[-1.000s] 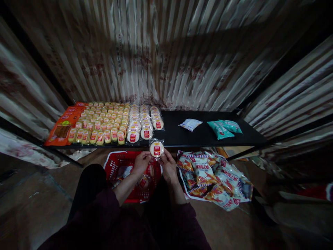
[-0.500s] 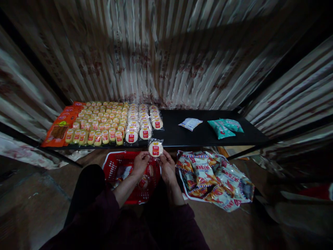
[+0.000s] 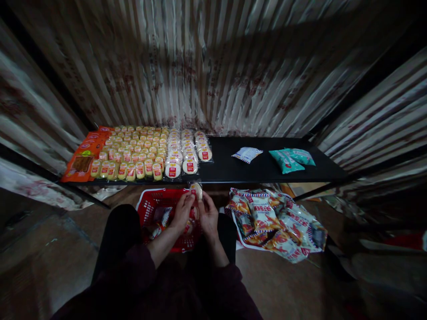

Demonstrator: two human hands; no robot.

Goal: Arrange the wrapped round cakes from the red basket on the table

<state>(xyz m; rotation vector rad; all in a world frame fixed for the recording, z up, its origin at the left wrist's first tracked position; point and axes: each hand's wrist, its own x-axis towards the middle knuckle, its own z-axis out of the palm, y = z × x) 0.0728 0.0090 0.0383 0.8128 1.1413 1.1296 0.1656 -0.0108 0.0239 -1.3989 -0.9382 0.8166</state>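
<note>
Between my left hand (image 3: 183, 210) and my right hand (image 3: 208, 215) is a round, pale packaged cake (image 3: 196, 191) in a clear wrapper with a red label. Fingers of both hands are closed on it, and it is turned partly sideways just in front of the shelf edge. Below my hands stands a red basket (image 3: 144, 206) with a few wrapped snacks inside. On the shelf ahead, round wrapped cakes (image 3: 172, 170) of the same look stand in three rows, the rightmost row ending farther back than the others.
Small yellow packaged cakes (image 3: 131, 170) and orange packets (image 3: 80, 160) fill the left of the black shelf (image 3: 220, 171). Farther right lie a white packet (image 3: 247, 154) and teal packets (image 3: 286, 161). A basket heaped with snack bags (image 3: 265, 213) stands at lower right. Striped curtains (image 3: 200, 66) hang behind.
Both hands have drawn slightly closer together, and the round cake has turned from facing me to partly edge-on. The view has shifted a little.
</note>
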